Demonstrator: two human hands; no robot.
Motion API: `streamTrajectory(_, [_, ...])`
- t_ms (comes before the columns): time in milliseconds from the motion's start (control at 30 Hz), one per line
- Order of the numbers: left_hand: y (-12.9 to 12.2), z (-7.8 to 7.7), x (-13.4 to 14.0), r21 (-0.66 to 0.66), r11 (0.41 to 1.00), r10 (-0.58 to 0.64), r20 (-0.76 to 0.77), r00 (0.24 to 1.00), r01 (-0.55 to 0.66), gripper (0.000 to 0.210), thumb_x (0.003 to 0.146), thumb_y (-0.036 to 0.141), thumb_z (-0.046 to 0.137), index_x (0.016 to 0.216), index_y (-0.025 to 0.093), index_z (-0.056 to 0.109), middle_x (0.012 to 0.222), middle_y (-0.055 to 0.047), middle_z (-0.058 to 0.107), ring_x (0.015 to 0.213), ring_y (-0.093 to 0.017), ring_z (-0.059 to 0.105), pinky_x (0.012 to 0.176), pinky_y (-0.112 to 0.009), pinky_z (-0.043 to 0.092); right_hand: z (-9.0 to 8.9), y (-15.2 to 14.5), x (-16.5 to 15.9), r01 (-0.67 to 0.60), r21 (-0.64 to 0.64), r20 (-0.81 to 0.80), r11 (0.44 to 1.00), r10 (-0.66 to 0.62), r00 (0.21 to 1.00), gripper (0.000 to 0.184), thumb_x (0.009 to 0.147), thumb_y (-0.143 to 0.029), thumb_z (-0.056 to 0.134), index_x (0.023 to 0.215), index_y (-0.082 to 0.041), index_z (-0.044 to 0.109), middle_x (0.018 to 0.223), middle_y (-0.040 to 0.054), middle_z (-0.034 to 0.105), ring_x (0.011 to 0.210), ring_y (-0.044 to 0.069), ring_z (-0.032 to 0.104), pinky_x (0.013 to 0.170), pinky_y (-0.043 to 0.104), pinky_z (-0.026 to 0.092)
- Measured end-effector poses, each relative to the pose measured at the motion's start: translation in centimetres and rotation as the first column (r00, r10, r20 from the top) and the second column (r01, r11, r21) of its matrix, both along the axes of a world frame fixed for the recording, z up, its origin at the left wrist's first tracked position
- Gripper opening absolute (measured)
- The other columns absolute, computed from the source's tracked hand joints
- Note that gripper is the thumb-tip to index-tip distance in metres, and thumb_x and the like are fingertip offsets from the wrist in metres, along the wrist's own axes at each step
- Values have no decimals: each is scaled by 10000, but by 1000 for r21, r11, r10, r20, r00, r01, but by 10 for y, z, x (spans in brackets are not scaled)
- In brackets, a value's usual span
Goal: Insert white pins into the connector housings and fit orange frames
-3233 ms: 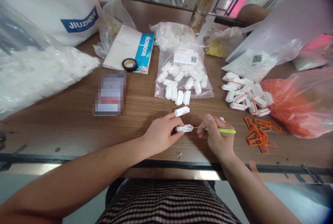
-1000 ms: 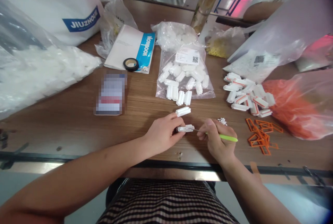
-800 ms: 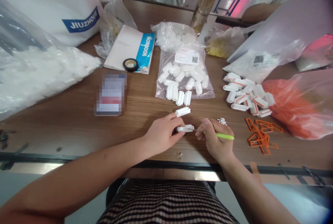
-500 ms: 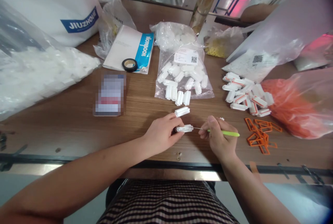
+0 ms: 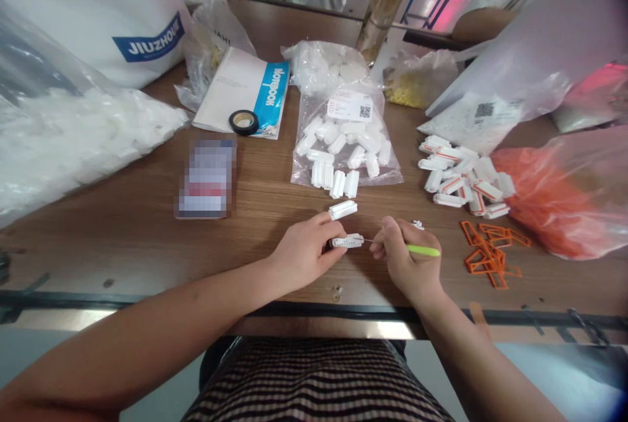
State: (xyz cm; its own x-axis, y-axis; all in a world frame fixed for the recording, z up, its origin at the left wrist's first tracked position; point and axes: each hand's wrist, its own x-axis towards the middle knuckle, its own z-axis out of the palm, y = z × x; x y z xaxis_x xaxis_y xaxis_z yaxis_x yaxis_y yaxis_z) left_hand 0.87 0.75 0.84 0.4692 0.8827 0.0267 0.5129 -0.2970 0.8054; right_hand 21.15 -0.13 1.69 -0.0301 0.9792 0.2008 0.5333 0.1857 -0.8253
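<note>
Between the thumb and fingers of my left hand (image 5: pixel 309 246) is a white plastic connector housing (image 5: pixel 349 241), its side with small holes facing up. My right hand (image 5: pixel 411 253) is closed around a thin metal pick with a yellow-green handle (image 5: pixel 422 250). The pick's tip reaches the right end of the housing; whether it is inside a hole I cannot tell. Just beyond my left fingertips lies another white housing (image 5: pixel 343 209). A few tiny white pieces (image 5: pixel 418 225) rest behind my right hand.
A clear bag of white housings (image 5: pixel 347 140) lies ahead. To the right are white housings with orange strips (image 5: pixel 466 180), loose orange frames (image 5: pixel 493 252) and a bag of orange parts (image 5: pixel 564 193). A phone (image 5: pixel 206 178), tape roll (image 5: pixel 244 122) and notebook (image 5: pixel 235 88) lie left.
My right hand has moved a little to the left with the pick, closer to the housing. More of the tiny white pieces behind it show. My left hand stays in place.
</note>
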Motion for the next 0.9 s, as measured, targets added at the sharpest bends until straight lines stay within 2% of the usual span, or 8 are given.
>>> streamTrajectory(100, [0,0,0,-8,1000,6,-4,1000,-6,54,885,220,634,914,191,667,889,9,560,651,-102,492,600,-258,385,1,-3,0,-57,71,113,996,48,992,373,965,-245,531,605,-187,614,544,-20,616,477,85,585,521,227,449])
streamTrajectory(300, [0,0,0,1,1000,7,-8,1000,-7,35,876,214,638,894,188,651,891,10,566,648,-100,493,603,-259,383,-3,-3,3,21,57,-99,998,-15,995,426,988,-264,489,595,-185,634,565,-8,635,459,82,580,473,217,465])
streamTrajectory(600, [0,1,1,0,1000,9,-1,1000,-9,48,871,202,640,906,180,666,873,3,564,646,-103,487,594,-256,381,-4,-1,3,-12,14,-69,1000,13,998,405,971,-257,517,591,-182,635,551,-10,627,458,81,581,468,212,468])
streamTrajectory(733, [0,0,1,-1,1000,11,-4,1000,-11,42,870,202,639,900,187,663,881,7,569,645,-102,488,596,-257,382,-4,-2,3,15,42,-149,999,-8,989,420,979,-265,502,591,-184,643,559,-6,631,446,83,573,444,214,471])
streamTrajectory(900, [0,0,1,1,1000,13,-15,1000,-12,41,869,209,640,897,187,661,872,9,563,648,-104,490,600,-260,386,-4,-3,2,-28,-22,-181,999,23,983,428,985,-286,493,596,-182,635,562,2,630,452,91,573,443,222,479])
